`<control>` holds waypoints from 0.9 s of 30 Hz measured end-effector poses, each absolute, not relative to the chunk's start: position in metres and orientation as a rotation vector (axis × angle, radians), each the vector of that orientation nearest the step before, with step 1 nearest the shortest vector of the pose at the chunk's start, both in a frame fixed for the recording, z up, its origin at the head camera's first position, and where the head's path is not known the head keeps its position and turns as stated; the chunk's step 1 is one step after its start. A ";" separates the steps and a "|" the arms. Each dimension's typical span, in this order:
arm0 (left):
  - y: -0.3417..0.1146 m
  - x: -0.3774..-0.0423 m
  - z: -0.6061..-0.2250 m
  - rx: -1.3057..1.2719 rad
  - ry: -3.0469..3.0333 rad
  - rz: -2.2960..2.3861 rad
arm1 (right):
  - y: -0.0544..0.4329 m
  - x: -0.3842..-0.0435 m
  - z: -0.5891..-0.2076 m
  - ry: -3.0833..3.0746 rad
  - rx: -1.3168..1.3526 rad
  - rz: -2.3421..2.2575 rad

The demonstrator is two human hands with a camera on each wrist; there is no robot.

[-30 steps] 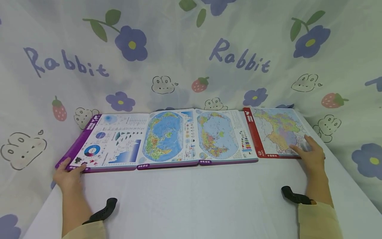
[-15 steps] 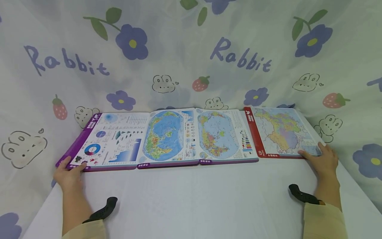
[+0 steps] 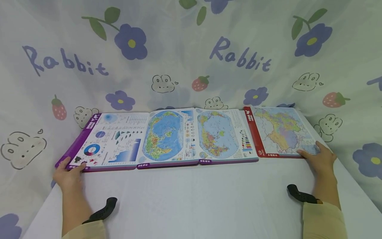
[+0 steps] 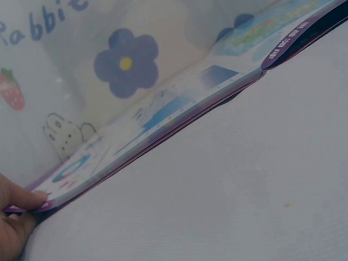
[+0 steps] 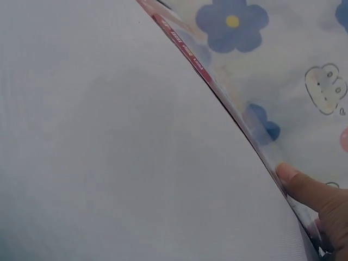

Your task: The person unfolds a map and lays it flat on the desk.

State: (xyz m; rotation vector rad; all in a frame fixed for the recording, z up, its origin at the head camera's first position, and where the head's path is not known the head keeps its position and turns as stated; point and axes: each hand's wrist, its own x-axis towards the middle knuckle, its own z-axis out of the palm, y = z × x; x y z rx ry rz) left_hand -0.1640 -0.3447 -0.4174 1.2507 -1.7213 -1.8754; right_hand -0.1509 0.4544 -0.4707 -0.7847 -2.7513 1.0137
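A purple-edged folding map (image 3: 167, 136) lies spread in panels along the back of the table, printed with charts and two world maps. At its right end lies a red-bordered map panel (image 3: 279, 132); whether it is joined or separate I cannot tell. My left hand (image 3: 68, 174) pinches the purple map's front left corner, and in the left wrist view the thumb and fingers lie on either side of it. My right hand (image 3: 322, 159) grips the red panel's front right corner. In the right wrist view its thumb (image 5: 304, 187) rests on the panel's edge, with the other fingers mostly hidden.
White cloth (image 3: 194, 202) covers the table in front of the maps. Behind them hangs a curtain (image 3: 179, 49) with flowers, rabbits and strawberries. A black curved wrist mount (image 3: 102, 210) sticks out from the left sleeve, and another black mount (image 3: 301, 196) from the right.
My right hand has slid right along the red panel to its front right corner, then shifted very slightly back left. My left hand and the maps have stayed put.
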 end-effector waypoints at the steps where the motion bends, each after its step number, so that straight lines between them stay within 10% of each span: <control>1: -0.345 -0.164 -0.418 1.249 -1.717 -1.877 | 0.453 -0.152 -0.470 -2.741 -0.791 1.015; 27: -0.341 -0.162 -0.431 1.246 -1.933 -1.649 | 0.453 -0.158 -0.461 -1.354 -1.089 2.045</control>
